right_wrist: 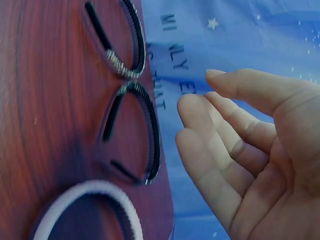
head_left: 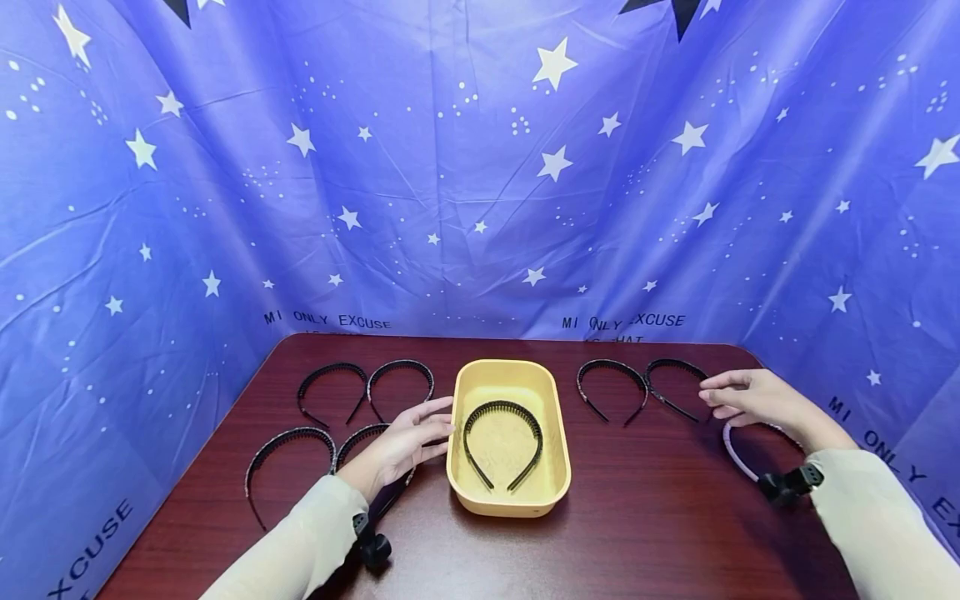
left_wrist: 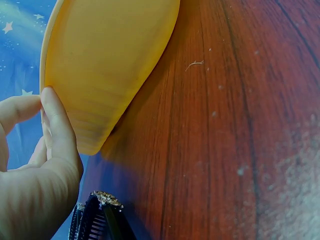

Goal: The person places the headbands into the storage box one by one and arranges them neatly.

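Rests left hand [head_left: 401,442] with extended fingers against yellow tray [head_left: 510,506], apparently to steady it, with black headband [head_left: 502,405] inside; poises relaxed right hand [head_left: 768,404], grasping nothing, near lilac headband [right_wrist: 95,186] and outer black headband [head_left: 671,362], perhaps spread for reach.

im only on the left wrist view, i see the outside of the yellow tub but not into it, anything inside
Observer: Yes, the head view shows one black headband lying inside the yellow tub.
Operator: ok and where's the right hand
Observer: Over the right side of the table, near the pale headband.
Operator: is it holding anything
Observer: No, the right wrist view shows nothing between its fingers.
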A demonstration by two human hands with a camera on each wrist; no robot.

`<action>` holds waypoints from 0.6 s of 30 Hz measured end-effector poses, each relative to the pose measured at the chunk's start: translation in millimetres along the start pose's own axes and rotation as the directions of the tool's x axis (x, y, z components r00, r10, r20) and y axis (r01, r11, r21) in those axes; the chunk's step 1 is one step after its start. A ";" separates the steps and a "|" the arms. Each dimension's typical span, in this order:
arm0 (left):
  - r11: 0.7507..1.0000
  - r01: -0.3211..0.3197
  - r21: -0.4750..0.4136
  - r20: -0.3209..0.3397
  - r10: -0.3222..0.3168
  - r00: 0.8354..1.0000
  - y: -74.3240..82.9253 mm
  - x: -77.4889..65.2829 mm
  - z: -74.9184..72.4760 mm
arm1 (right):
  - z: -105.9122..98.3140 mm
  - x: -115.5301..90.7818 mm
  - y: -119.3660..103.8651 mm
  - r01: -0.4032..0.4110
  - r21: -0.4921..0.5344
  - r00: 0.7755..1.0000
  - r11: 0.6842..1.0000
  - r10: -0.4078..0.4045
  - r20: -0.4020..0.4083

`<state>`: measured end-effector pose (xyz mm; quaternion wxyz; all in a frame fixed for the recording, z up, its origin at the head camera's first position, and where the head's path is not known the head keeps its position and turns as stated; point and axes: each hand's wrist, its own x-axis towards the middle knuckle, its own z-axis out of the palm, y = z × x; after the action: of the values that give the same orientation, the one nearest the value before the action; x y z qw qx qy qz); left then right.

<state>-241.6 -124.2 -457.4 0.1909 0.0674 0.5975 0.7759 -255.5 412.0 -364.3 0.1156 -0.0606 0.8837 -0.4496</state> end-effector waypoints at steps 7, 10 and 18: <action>1.000 0.001 -0.009 -0.010 -0.001 1.000 0.6 0.0 0.7 | -15.5 -10.5 21.8 -0.022 -0.031 1.000 0.999 0.022 -0.016; 1.000 0.001 -0.007 -0.011 -0.001 1.000 0.6 0.0 0.7 | -20.3 -13.3 29.6 -0.030 -0.046 0.999 0.998 0.029 -0.024; 1.000 0.000 0.001 -0.003 0.000 1.000 0.7 -0.4 0.6 | -30.9 -21.2 50.3 -0.051 -0.053 0.993 0.997 0.045 -0.109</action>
<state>-241.1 -123.9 -456.6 0.1902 0.0662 0.5980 0.7758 -243.2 470.2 -384.3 0.0768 -0.0183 0.9020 -0.4244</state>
